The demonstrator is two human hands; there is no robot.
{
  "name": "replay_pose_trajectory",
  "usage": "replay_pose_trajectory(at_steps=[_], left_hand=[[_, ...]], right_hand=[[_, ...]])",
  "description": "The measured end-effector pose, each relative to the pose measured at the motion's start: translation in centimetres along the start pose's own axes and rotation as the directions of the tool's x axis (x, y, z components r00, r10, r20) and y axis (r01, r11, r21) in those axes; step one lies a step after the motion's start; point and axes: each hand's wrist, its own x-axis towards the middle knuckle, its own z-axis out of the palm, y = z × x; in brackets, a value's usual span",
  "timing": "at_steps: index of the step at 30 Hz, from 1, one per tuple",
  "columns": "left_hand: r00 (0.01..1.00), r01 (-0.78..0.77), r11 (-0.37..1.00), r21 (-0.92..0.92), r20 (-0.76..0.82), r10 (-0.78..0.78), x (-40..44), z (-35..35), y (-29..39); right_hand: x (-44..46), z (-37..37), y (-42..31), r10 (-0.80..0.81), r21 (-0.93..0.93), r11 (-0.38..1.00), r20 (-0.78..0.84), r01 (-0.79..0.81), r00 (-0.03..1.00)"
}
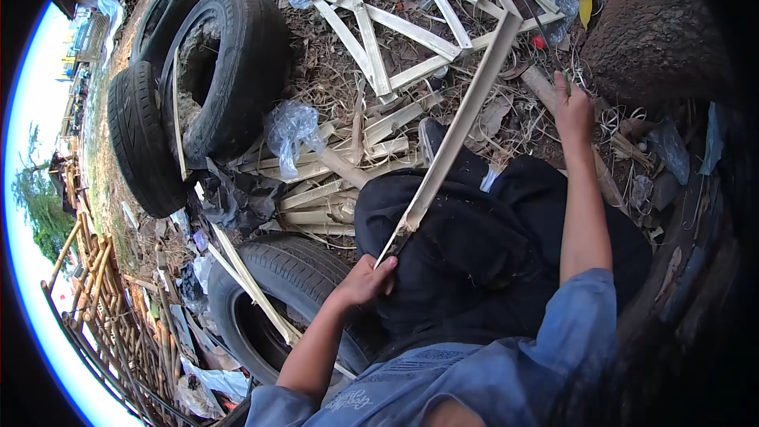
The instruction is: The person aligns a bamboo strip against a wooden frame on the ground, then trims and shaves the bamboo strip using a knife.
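Note:
My left hand is closed around the thin lower end of a long split bamboo strip. The strip slants up and away across my dark-clothed lap, its pale hollow side showing and a rough, splintered node near my fingers. Off to the right, my right hand is raised apart from the strip, fingers curled and thumb upward. A bit of green shows at its grip, but what it holds cannot be made out. Beyond the strip's far end, a lattice of crossed bamboo slats lies on the ground.
Old tyres stand at the left, and another tyre lies beside my left arm. Split bamboo pieces are heaped before my knees near a clear plastic bag. A tree trunk rises at right. Bamboo poles stand far left.

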Motion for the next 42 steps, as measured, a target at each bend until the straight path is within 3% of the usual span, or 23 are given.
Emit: replay_pose_trajectory(at_steps=[1, 2, 4, 5, 8, 10, 12, 18, 26, 28, 29, 31, 32, 34, 36, 39, 42], left_hand=[[0.999, -0.044, 0.999, -0.009, -0.016, 0.043, 0.5, -0.2, 0.3], [0.999, -0.039, 0.999, -0.001, -0.011, 0.039, 0.8, -0.8, 0.6], [0.993, 0.085, 0.995, 0.044, 0.081, -0.088, 1.1, -1.3, 1.4], [0.994, 0.07, 0.997, 0.024, 0.08, -0.072, 1.0, -1.2, 1.5], [0.986, 0.132, 0.99, 0.045, 0.095, -0.136, 0.9, -1.4, 1.3], [0.987, 0.133, 0.99, 0.043, 0.079, -0.137, 0.7, -1.1, 0.8], [0.991, 0.11, 0.993, 0.044, 0.072, -0.113, 0.8, -1.2, 1.0], [0.979, 0.2, 0.98, 0.014, -0.03, -0.2, 0.6, -0.2, 2.7], [0.974, 0.205, 0.978, -0.044, -0.088, -0.208, 0.1, 0.7, 3.5], [0.971, 0.198, 0.974, -0.111, -0.111, -0.21, 0.1, 0.9, 3.8], [0.973, 0.189, 0.976, -0.106, -0.117, -0.201, 0.1, 1.0, 3.8], [0.974, 0.213, 0.975, -0.066, -0.062, -0.218, 0.0, 0.8, 3.2], [0.973, 0.214, 0.975, -0.062, -0.07, -0.218, -0.2, 0.8, 2.2], [0.994, 0.088, 0.996, 0.035, -0.063, -0.085, 0.2, -0.2, 0.8], [0.997, 0.054, 0.998, 0.037, -0.05, -0.052, 0.8, -0.5, 1.1], [0.994, 0.111, 0.993, 0.044, 0.012, -0.112, 0.9, -0.9, 1.3], [0.992, 0.125, 0.991, 0.045, 0.026, -0.126, 1.0, -1.1, 0.4]], right_hand=[[0.4, -1.7, -0.9, -0.181, -0.035, 0.983, -0.053, 0.179, 0.982], [-0.1, -3.0, -2.0, -0.171, -0.034, 0.985, -0.053, 0.169, 0.984], [-2.5, -5.3, -6.1, -0.264, 0.194, 0.947, 0.021, 0.255, 0.964], [-4.0, -5.1, -6.6, -0.343, 0.248, 0.913, 0.042, 0.323, 0.938], [-9.9, -2.3, -7.1, -0.603, 0.359, 0.76, 0.08, 0.542, 0.794], [-13.7, -0.1, -7.7, -0.64, 0.396, 0.746, 0.205, 0.535, 0.741], [-15.1, 1.3, -8.4, -0.656, 0.439, 0.727, 0.219, 0.528, 0.722], [-12.5, 3.9, -8.0, -0.73, 0.299, 0.682, 0.211, 0.668, 0.65], [-8.6, 5.6, -7.7, -0.837, 0.19, 0.546, 0.161, 0.816, 0.523], [-6.0, 5.3, -7.8, -0.67, 0.131, 0.742, 0.15, 0.657, 0.727], [-3.9, 4.5, -7.3, -0.591, 0.05, 0.803, 0.2, 0.594, 0.782], [1.1, 2.1, -7.1, -0.132, -0.031, 0.99, 0.198, 0.141, 0.971], [4.4, 1.4, -5.3, -0.032, -0.156, 0.986, 0.167, 0.059, 0.985], [7.1, -2.2, -4.5, -0.082, -0.122, 0.988, 0.095, 0.093, 0.992], [6.7, -4.4, -5.0, -0.159, -0.096, 0.981, 0.091, 0.168, 0.983], [2.2, -4.7, -5.4, -0.304, 0.167, 0.943, 0.091, 0.286, 0.948], [-4.6, -3.6, -6.7, -0.471, 0.307, 0.857, 0.138, 0.415, 0.871]])
